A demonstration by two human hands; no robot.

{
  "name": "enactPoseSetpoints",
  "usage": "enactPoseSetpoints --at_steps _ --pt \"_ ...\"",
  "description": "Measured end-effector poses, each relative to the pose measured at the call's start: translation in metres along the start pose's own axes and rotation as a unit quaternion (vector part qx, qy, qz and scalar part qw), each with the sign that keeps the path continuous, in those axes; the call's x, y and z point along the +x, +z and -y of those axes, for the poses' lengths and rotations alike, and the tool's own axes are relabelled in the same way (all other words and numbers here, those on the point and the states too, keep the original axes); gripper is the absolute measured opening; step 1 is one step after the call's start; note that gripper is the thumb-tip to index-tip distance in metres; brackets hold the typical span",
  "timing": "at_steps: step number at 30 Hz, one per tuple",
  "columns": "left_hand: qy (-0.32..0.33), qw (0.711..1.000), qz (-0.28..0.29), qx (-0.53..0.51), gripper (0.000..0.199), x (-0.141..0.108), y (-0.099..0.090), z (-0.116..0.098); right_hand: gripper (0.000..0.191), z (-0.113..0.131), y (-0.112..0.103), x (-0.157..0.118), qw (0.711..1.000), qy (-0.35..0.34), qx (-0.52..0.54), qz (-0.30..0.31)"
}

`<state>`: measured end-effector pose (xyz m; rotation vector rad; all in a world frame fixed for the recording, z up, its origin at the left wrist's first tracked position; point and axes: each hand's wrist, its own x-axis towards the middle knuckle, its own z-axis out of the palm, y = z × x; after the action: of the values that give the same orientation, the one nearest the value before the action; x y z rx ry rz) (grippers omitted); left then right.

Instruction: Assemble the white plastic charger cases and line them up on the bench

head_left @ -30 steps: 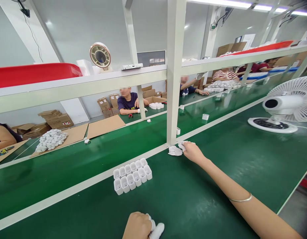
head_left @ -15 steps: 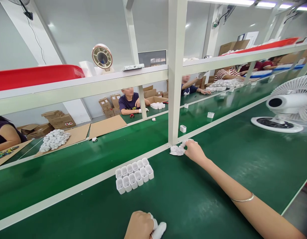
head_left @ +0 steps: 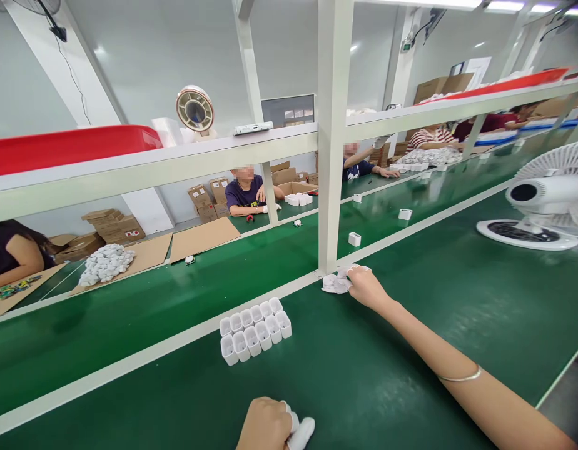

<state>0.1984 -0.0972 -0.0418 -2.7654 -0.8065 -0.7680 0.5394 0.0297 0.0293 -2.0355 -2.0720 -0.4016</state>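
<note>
Right hand [head_left: 368, 290] is lying at the foot of the white upright post [head_left: 333, 144], its fingertips meeting crumpled white material [head_left: 336, 285]; whether they are gripping it cannot be told. Left hand [head_left: 266, 424] is showing well nearer the wearer than the post, fingers bent, white finger covers [head_left: 302, 435] on; any held item is staying unseen. Twelve open white plastic cups [head_left: 257, 340] are standing in two rows left of the post.

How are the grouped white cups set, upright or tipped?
Upright: the white cups rest on the green table in two rows, open tops facing up, their hollow insides showing.
</note>
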Motion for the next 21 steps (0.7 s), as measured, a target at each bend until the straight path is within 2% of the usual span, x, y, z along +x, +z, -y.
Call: enactPoseSetpoints --at_steps 5,12,21 --pt "-0.003 0.999 -0.032 -0.001 0.066 0.0067 -0.0086 -0.0056 0.028 0.0005 -0.0003 -0.0006 1.000 -0.009 -0.018 -0.002" --pt "-0.014 1.000 -0.022 -0.011 0.065 0.0068 -0.0080 -0.0063 0.024 0.0026 -0.0001 -0.0012 1.000 -0.010 -0.019 -0.006" --pt "-0.009 1.000 -0.011 -0.012 0.062 0.0050 -0.0067 -0.0061 0.026 0.0027 0.0003 -0.0008 0.999 0.013 0.030 -0.029"
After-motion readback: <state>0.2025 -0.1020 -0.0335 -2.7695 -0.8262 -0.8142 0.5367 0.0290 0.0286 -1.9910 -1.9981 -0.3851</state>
